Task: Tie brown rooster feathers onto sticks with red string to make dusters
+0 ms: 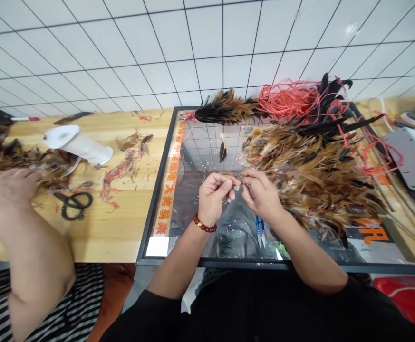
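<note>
Between the fingertips of the left hand [213, 194] and the right hand [262, 194], a pale wisp [236, 188], apparently a bit of feather, is sitting above the glass panel [189, 204]. The left hand is pinching it, thumb pressing against forefinger; the right hand is facing it with fingers curling, and whether these are gripping anything cannot be told.

For such fine handling, the left hand is probably doing best by holding close to the base, firmly but without crushing, while the right is working in short, light movements; with the two staying this near, the wisp is less likely to be bending or slipping.

Beyond and to the right of the right hand, a brown feather pile [324, 175] is spreading, seemingly within easy reach. Past the left hand, a single feather [223, 151] is lying apart. On the near side of the right hand, blue snips [259, 225] are resting with blades pointing toward the person.
</note>
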`<state>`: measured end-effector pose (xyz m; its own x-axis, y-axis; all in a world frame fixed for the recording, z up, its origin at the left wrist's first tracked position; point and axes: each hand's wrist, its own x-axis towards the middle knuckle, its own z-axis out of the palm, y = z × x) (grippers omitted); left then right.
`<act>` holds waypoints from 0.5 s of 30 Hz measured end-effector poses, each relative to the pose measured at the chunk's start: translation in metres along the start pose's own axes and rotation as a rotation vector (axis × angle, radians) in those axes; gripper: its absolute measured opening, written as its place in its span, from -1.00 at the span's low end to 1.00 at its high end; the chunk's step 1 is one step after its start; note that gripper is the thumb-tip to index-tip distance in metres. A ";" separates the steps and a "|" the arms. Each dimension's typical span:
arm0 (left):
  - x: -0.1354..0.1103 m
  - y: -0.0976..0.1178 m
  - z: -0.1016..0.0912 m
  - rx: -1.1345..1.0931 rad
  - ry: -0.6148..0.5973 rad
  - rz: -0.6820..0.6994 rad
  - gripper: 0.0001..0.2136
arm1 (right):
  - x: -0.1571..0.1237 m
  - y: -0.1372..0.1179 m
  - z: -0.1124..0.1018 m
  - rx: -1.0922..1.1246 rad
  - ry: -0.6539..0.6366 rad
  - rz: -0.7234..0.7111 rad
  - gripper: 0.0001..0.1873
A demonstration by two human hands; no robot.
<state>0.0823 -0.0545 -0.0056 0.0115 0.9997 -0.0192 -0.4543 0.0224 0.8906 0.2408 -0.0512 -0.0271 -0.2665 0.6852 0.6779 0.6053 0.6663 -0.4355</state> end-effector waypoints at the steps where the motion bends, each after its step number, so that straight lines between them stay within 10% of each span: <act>1: 0.000 0.000 0.001 -0.009 -0.002 -0.033 -0.63 | 0.000 0.001 0.000 -0.016 0.002 -0.007 -0.83; 15: 0.003 -0.005 0.000 0.227 0.054 -0.014 -0.75 | 0.008 -0.009 -0.007 0.247 -0.032 0.298 -0.85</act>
<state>0.0849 -0.0519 -0.0101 -0.0338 0.9981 -0.0516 -0.2420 0.0419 0.9694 0.2386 -0.0538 -0.0140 -0.1316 0.8657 0.4830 0.4620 0.4846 -0.7428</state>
